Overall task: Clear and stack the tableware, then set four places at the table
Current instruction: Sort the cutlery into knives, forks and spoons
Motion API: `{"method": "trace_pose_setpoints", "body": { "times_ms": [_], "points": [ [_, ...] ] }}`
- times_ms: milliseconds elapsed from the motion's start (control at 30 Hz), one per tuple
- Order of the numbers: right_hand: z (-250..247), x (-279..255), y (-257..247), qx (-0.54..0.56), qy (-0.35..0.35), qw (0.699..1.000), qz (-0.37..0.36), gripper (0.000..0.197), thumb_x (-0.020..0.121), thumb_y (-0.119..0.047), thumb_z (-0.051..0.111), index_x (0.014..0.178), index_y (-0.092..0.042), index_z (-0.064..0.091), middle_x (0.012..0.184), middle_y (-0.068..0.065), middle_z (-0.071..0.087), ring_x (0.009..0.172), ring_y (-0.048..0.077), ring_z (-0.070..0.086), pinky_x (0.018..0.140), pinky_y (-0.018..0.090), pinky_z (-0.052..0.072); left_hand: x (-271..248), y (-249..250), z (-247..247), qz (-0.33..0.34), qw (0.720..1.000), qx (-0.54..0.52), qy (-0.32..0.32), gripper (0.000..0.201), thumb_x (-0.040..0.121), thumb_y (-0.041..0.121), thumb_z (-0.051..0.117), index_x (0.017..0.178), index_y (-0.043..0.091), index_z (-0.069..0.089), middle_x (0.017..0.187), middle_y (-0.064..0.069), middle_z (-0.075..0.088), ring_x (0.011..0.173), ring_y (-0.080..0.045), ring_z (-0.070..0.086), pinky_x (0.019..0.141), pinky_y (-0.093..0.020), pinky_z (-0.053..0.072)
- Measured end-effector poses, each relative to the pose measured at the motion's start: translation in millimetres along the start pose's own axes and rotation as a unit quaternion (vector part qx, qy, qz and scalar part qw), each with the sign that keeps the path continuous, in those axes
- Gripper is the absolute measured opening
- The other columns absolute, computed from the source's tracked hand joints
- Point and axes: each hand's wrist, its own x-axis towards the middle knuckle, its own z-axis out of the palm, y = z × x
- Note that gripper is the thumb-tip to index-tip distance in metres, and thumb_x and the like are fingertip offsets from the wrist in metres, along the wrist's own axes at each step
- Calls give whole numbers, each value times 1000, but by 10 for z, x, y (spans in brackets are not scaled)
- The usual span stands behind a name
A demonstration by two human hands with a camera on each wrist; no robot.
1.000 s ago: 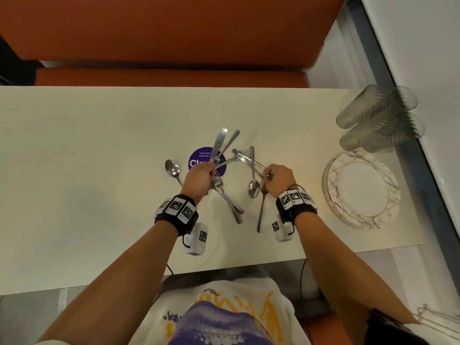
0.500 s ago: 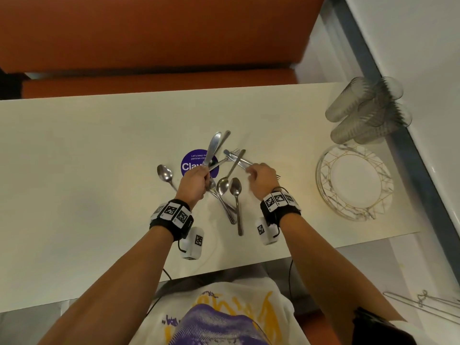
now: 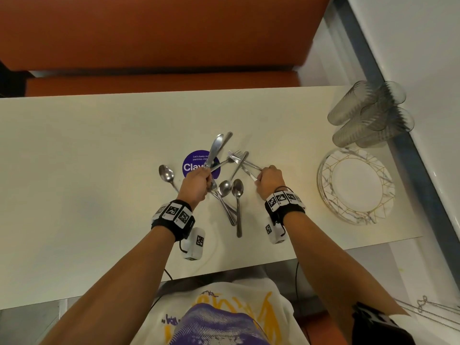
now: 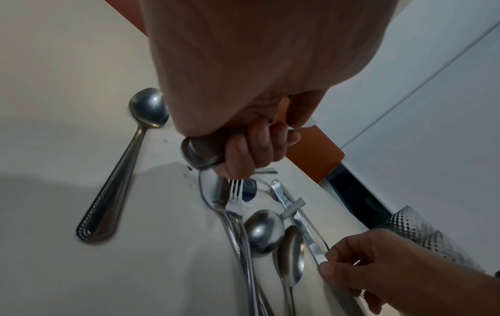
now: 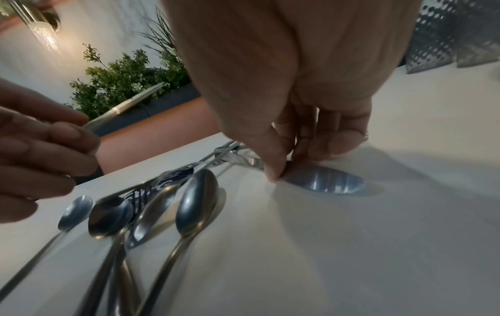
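Note:
My left hand [image 3: 202,178] grips a bundle of knives [image 3: 215,148] by the handles, blades pointing away; their stacked handle ends [image 4: 200,154] stick out of the fist [image 4: 254,149]. At the handle end of a knife [image 3: 245,163] lying on the table, my right hand [image 3: 261,176] pinches between thumb and fingers [image 5: 273,169]; a fork [image 3: 239,153] lies along that knife. Between the hands lie several spoons [image 3: 237,189], bowls towards the knives. One spoon [image 3: 166,173] lies apart to the left. A stack of plates [image 3: 323,185] sits to the right.
Several ribbed grey glasses [image 3: 371,115] stand in a cluster at the far right corner. A round purple sticker [image 3: 191,166] is on the cream table [image 3: 87,158]. An orange bench [image 3: 149,80] runs along the far side. A wall is close on the right.
The spoon by my right hand a second ago now lies beside the other spoons. My right hand has shifted right onto the knife handle. The left hand keeps its grip.

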Motion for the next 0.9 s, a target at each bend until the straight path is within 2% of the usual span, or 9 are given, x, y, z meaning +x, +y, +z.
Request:
{"method": "trace_pose_setpoints", "body": {
  "times_ms": [133,233,300,400,567,667,733,800,900],
  "points": [
    [-146,-57,34,3,-2,1000,24,22,94,-25,56,113,-14,57,108,8,64,105,31,60,91,42,49,5,70,8,0,1000,-1,3,35,103,25,43,69,19,50,52,8,47,46,-9,39,47,-24,28],
    [-353,-130,73,74,-6,997,6,13,95,-20,57,108,-19,54,93,5,64,81,28,64,76,37,54,6,169,23,1,1000,-31,1,32,102,15,41,74,15,56,52,4,43,45,-10,35,41,-22,28],
    [-529,-152,100,124,-17,992,-14,12,92,-12,59,98,-22,61,87,5,70,77,24,66,69,32,55,11,224,32,6,999,-38,5,31,103,13,41,77,12,58,53,3,44,42,-9,37,41,-20,34],
    [-865,-218,81,194,-66,978,-29,22,88,-4,58,93,-20,72,79,1,75,71,16,67,71,30,57,55,274,50,38,999,11,23,29,103,18,43,82,14,63,60,3,53,51,-12,44,52,-28,39],
    [-1397,-372,-35,256,-103,958,-82,10,86,-18,70,93,-17,76,81,-2,78,72,11,69,77,29,57,68,448,72,90,994,55,39,30,107,17,38,88,12,61,72,-4,58,55,-13,49,45,-21,41],
    [-1595,-437,-121,272,-117,947,-128,14,86,-24,76,98,-16,77,84,-1,78,76,12,69,70,25,54,86,552,69,113,989,75,53,31,108,19,37,90,13,61,80,-7,66,68,-18,58,56,-26,48],
    [-1677,-458,-179,288,-114,939,-148,13,90,-21,73,100,-14,76,85,1,78,74,13,68,68,25,52,108,602,68,124,988,74,49,32,109,19,36,90,13,61,85,-6,73,78,-21,67,68,-33,56],
    [-1724,-454,-260,308,-77,935,-160,15,95,-24,69,97,-12,77,81,1,77,67,11,64,67,25,50,113,645,79,140,987,74,37,31,108,20,37,89,14,61,89,-4,79,90,-25,74,81,-40,59],
    [-1749,-419,-428,311,16,933,-178,20,96,-31,66,96,-17,80,77,-3,72,61,0,56,64,18,48,56,704,141,151,987,58,4,31,110,17,35,90,13,58,92,-9,80,93,-25,76,85,-41,59]
  ]
}}
